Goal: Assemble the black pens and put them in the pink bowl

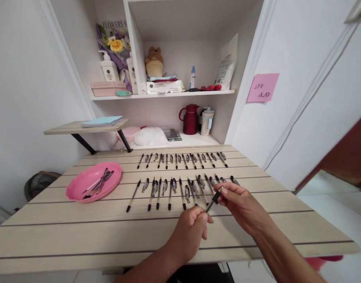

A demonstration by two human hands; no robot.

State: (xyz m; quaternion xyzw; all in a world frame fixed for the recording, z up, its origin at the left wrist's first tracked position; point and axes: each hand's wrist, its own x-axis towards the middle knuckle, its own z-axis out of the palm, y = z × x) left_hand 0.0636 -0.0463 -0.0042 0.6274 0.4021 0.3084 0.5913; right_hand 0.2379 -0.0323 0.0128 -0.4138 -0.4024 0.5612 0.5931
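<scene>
Pink dish [77, 181] taken as our landmark; to its right and nearer us, both our hands meet on one pen [212, 202], which slants above the table [89, 239]; left hand [192, 228] curled round the barrel; right hand [238, 202] pinching the end beyond the black grip; whether a cap sits between those fingertips we cannot tell. We judge the step in hand to be work on that pen's end; the next move would call for a steady left hold and a fine, straight pinch from the right. Right of the dish runs a near row of pens [134, 195], with loose caps [165, 186] beside them; farther back and right, a second row [176, 161]; in the dish, more slim dark pieces [101, 182], overlapping. In the way: the near row's right end, partly hidden by our right hand and easily knocked. Behind the dish, a small raised stand [61, 127] bears blue paper [102, 121]; beyond it to the right, a red jug [190, 121].
</scene>
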